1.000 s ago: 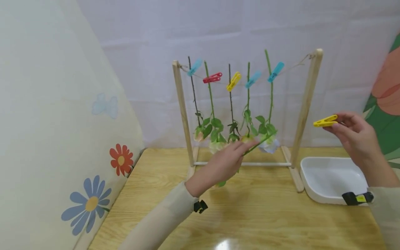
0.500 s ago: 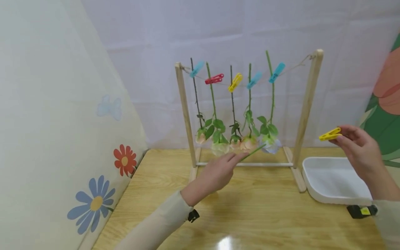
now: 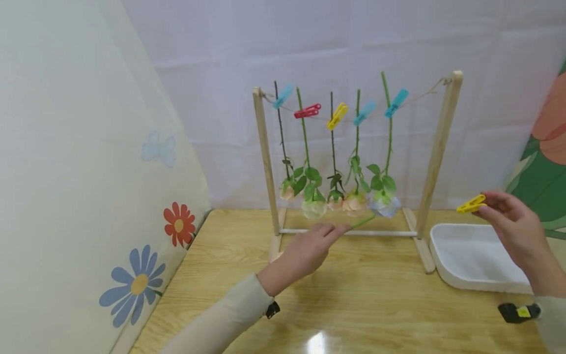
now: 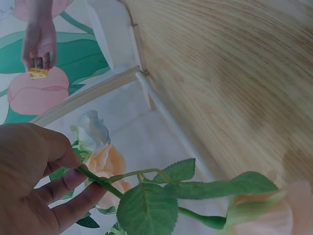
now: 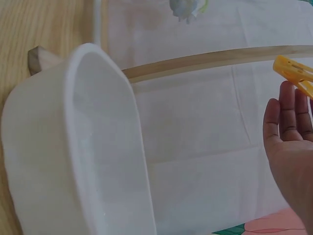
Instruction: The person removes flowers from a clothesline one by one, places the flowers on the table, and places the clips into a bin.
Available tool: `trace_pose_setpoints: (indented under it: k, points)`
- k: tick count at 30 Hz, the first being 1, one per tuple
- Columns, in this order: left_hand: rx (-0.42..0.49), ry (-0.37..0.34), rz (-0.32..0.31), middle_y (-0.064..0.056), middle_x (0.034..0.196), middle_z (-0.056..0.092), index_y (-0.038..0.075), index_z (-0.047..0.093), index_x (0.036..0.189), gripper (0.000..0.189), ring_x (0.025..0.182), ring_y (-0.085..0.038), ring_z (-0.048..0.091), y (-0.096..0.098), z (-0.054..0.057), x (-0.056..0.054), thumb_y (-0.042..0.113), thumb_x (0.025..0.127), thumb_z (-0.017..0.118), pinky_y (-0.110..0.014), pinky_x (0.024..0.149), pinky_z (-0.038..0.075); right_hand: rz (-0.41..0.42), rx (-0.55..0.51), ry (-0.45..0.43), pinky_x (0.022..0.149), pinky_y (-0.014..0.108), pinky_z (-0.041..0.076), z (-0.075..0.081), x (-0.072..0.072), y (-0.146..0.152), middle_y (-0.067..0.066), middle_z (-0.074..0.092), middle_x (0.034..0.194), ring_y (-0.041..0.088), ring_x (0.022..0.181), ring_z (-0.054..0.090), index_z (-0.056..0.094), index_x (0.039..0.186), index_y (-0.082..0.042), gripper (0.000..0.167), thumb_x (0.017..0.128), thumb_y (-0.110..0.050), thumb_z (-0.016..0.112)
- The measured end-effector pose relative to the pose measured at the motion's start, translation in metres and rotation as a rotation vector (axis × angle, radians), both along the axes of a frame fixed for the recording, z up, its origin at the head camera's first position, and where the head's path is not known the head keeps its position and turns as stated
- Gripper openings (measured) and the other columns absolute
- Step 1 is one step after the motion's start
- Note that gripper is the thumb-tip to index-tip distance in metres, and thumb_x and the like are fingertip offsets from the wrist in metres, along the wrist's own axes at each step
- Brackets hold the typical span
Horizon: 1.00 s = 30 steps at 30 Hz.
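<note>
My left hand (image 3: 307, 248) pinches the green stem of a peach rose (image 4: 266, 215) in front of the rack. In the left wrist view its bloom and leaves (image 4: 149, 208) extend to the lower right; the head view mostly hides them behind the hand. Off to the right, my right hand (image 3: 515, 223) holds a yellow clothespin (image 3: 471, 204) between thumb and fingers. Several roses hang bloom-down from a string on the wooden rack (image 3: 435, 157), each pinned by a clothespin, among them a red clothespin (image 3: 307, 111) and a blue clothespin (image 3: 396, 103) at the right end.
A white basin (image 3: 482, 282) stands on the wooden table (image 3: 376, 314), right of the rack's foot. The rack's white lower bar (image 3: 380, 233) runs just behind my left hand. A wall with painted flowers (image 3: 139, 284) rises at left, and a white cloth (image 3: 309, 39) hangs behind.
My left hand has moved down and slightly left with the rose, its stem end dropping below the hanging blooms. My right hand has lowered with the yellow clothespin. The view has shifted slightly.
</note>
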<state>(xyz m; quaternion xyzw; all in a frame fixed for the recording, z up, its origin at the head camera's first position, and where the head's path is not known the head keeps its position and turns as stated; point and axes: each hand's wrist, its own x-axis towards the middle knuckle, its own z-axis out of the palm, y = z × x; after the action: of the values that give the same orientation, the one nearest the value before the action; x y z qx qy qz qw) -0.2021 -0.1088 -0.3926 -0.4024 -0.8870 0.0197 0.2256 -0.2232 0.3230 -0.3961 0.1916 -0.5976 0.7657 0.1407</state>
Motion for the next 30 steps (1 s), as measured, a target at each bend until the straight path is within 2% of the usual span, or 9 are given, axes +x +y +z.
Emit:
trace_pose_setpoints:
  k: [8,13,19,25,30]
  points:
    - [-0.107,-0.013,0.009,0.003,0.114,0.063,0.021,0.039,0.154,0.068,0.094,-0.011,0.061,0.005,-0.01,-0.001,-0.006,0.095,0.06,-0.012,0.044,0.03,-0.034,0.06,-0.016,0.086,0.011,0.053,-0.017,0.005,0.006,0.0,0.061,0.111,0.005,0.098,0.063,0.061,0.125,-0.009,0.035,0.098,0.011,0.054]
    - [-0.132,0.004,0.012,0.004,0.119,0.062,0.021,0.038,0.154,0.071,0.101,-0.012,0.062,0.008,-0.016,-0.002,-0.007,0.094,0.063,-0.012,0.042,0.028,-0.029,0.056,-0.015,0.086,0.012,0.053,-0.024,0.007,0.009,0.0,0.061,0.109,0.005,0.097,0.064,0.061,0.125,-0.009,0.035,0.098,0.012,0.053]
    - [-0.136,0.051,-0.009,0.005,0.115,0.062,0.022,0.042,0.153,0.071,0.095,-0.011,0.062,0.012,-0.023,-0.004,-0.005,0.092,0.066,-0.013,0.041,0.026,-0.086,0.119,-0.08,0.085,0.009,0.052,-0.029,0.009,0.016,-0.004,0.061,0.11,0.002,0.097,0.063,0.06,0.125,-0.014,0.034,0.099,0.007,0.057]
    - [-0.18,0.049,-0.013,0.006,0.115,0.061,0.022,0.041,0.153,0.074,0.095,-0.009,0.06,0.017,-0.031,-0.005,-0.005,0.09,0.068,-0.011,0.042,0.027,-0.085,0.145,-0.097,0.084,0.008,0.052,-0.037,0.011,0.023,-0.006,0.061,0.111,0.0,0.097,0.061,0.06,0.124,-0.017,0.037,0.098,0.009,0.056]
    - [-0.201,0.046,-0.015,0.006,0.114,0.061,0.021,0.041,0.154,0.071,0.092,-0.008,0.057,0.02,-0.037,-0.006,-0.003,0.092,0.066,-0.011,0.045,0.028,-0.138,0.248,-0.14,0.08,0.005,0.049,-0.042,0.013,0.028,-0.011,0.059,0.109,-0.003,0.095,0.057,0.061,0.123,-0.024,0.039,0.098,0.007,0.058]
